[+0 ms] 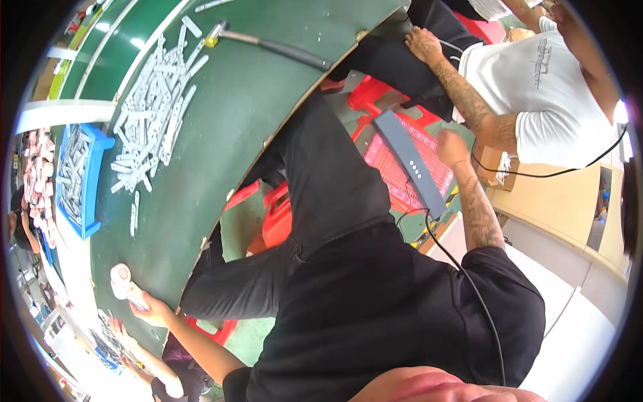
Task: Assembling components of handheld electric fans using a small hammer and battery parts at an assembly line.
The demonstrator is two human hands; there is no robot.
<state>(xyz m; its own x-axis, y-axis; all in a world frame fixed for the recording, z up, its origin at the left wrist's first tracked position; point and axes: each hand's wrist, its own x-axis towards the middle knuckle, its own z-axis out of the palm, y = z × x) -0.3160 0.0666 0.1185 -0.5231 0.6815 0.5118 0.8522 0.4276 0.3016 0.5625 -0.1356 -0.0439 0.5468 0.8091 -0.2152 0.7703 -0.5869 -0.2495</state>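
My left hand [155, 311] is closed around the handle of a pale pink round-headed device [122, 280], held over the left end of the green table [177, 228]. A patterned round face shows on its head. My right hand [453, 149] is away from the table, its fingers curled, beside a long grey-blue bar [408, 163] with several light dots and a cable. Whether it holds anything is hidden. On the table lies a loose pile of flat grey metal strips [155, 110]. A hammer [271, 47] with a black grip lies near them.
A blue bin [90, 208] of metal strips stands at the table's far side, with pink parts [39, 177] beyond. Pink wrapped material [429, 151] is over a red stool [372, 94]. A co-worker in white [509, 80] sits to the right; another person's hands [127, 338] work at left.
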